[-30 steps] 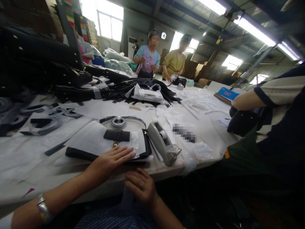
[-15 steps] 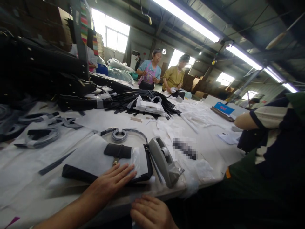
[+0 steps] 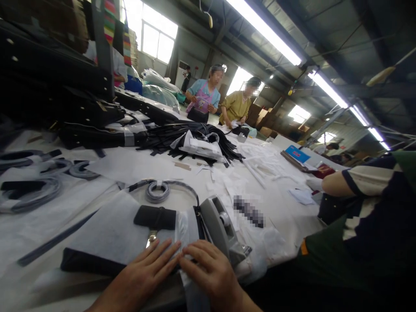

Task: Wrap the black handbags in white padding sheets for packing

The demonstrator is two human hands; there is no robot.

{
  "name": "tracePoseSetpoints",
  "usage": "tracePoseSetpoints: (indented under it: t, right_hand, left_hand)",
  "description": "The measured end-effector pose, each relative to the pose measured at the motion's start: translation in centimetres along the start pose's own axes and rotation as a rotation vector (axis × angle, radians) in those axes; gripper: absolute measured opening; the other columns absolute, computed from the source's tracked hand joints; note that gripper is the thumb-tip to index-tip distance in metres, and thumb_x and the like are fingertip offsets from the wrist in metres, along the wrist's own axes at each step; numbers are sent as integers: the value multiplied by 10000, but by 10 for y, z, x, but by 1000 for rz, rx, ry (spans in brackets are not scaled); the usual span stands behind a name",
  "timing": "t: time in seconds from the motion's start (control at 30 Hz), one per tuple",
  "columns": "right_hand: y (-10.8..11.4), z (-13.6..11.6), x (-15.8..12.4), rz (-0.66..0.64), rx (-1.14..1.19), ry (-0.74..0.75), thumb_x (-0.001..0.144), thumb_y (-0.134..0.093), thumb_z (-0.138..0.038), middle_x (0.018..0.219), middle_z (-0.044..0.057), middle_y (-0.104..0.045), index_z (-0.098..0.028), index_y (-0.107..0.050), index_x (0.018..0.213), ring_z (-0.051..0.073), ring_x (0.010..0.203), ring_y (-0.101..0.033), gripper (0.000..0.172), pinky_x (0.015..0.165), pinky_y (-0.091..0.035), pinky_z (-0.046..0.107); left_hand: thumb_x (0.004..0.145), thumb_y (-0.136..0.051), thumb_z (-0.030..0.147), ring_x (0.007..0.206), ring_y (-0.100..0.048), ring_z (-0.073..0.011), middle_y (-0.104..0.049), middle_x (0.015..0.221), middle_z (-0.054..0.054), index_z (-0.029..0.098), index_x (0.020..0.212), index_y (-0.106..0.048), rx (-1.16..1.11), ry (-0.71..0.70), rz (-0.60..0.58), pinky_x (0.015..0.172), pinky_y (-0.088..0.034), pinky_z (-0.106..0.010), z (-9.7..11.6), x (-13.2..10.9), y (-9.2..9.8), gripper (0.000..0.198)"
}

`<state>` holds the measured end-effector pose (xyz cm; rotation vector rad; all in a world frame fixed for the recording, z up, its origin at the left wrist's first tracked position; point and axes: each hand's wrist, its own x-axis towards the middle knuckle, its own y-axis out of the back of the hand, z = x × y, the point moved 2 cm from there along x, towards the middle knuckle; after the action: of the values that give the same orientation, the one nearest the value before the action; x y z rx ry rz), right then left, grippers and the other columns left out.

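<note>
While the left hand [image 3: 143,275] lies flat, fingers outstretched, on the near edge of a black bag [image 3: 156,218] at the front of the bench [image 3: 191,175], the right hand [image 3: 216,271] rests over a translucent strip [image 3: 192,284] at the bag's near right; whether its fingers pinch that strip, I cannot tell. A grey tape dispenser [image 3: 212,219] stands just beside the bag, crowding that side. Behind sit a wrapped coil [image 3: 157,199] and a heap of black straps [image 3: 156,141]. Half a second ago, the right hand was below the bag, apart from the left; now their fingertips nearly meet.
</note>
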<state>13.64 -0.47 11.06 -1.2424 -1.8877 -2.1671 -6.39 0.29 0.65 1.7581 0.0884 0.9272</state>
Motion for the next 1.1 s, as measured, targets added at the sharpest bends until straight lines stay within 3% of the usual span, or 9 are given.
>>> tracePoseSetpoints:
  t: [0.1, 0.2, 0.47, 0.63, 0.73, 0.87, 1.0, 1.1]
  right_hand:
    - [-14, 12, 2, -92, 47, -81, 1015, -484, -199, 935, 58, -753, -166, -670, 1121, 162, 811, -705, 217, 726, -566, 248]
    - [-26, 20, -3, -136, 56, -122, 1008, -499, -214, 849, 34, -752, -183, -670, 1119, 164, 707, -706, 206, 624, -530, 241]
    - [-37, 32, -14, -259, 274, -454, 983, -549, -246, 841, 18, -747, -243, -741, 1027, 140, 731, -706, 197, 650, -485, 188]
    - [-41, 40, -10, -265, 386, -568, 949, -595, -231, 812, 13, -748, -233, -767, 953, 145, 726, -701, 172, 654, -460, 195]
    - [-46, 45, -3, -245, 356, -594, 929, -635, -271, 795, 16, -751, -213, -760, 865, 157, 738, -704, 152, 665, -448, 203]
    - [-51, 47, 3, -277, 237, -608, 908, -676, -353, 710, 4, -699, -200, -712, 711, 141, 668, -660, 252, 626, -416, 210]
    - [-44, 45, 10, -271, 212, -551, 905, -684, -347, 767, -3, -664, -207, -718, 758, 118, 694, -626, 205, 635, -414, 197]
    - [-33, 42, 18, -254, 126, -391, 907, -655, -251, 828, 6, -661, -232, -733, 874, 140, 765, -610, 88, 670, -418, 217]
  left_hand:
    - [908, -399, 2, 1394, -419, -198, -442, 1534, -18, 228, 1450, -439, 18, -21, 44, 1166, -353, -354, 0, -2, 0, 588]
    - [900, -377, -9, 1400, -411, -207, -441, 1535, -24, 215, 1438, -459, 54, -25, 87, 1172, -341, -360, -1, -2, 3, 588]
    - [856, -344, -35, 1362, -458, -137, -540, 1455, 9, 178, 1418, -487, -37, -90, 94, 1216, -206, -340, -6, 2, 17, 618]
    - [828, -423, 29, 1272, -556, -121, -647, 1332, 2, 183, 1341, -567, -158, -56, 102, 1167, -299, -280, -7, 3, 26, 555]
    - [864, -471, 85, 1185, -624, -115, -707, 1231, -5, 165, 1286, -596, -180, 25, 87, 1133, -336, -237, -7, 5, 31, 447]
    - [909, -449, 133, 1090, -679, -118, -754, 1113, -13, 150, 1195, -631, -182, 105, 152, 1103, -360, -207, -5, 10, 37, 339]
    - [899, -429, 96, 1070, -686, -107, -760, 1089, -13, 150, 1167, -642, -169, 92, 172, 1112, -347, -212, -4, 12, 35, 347]
    - [861, -431, 69, 1097, -673, -106, -745, 1140, -8, 160, 1205, -637, -153, 26, 153, 1106, -367, -217, -5, 9, 28, 411]
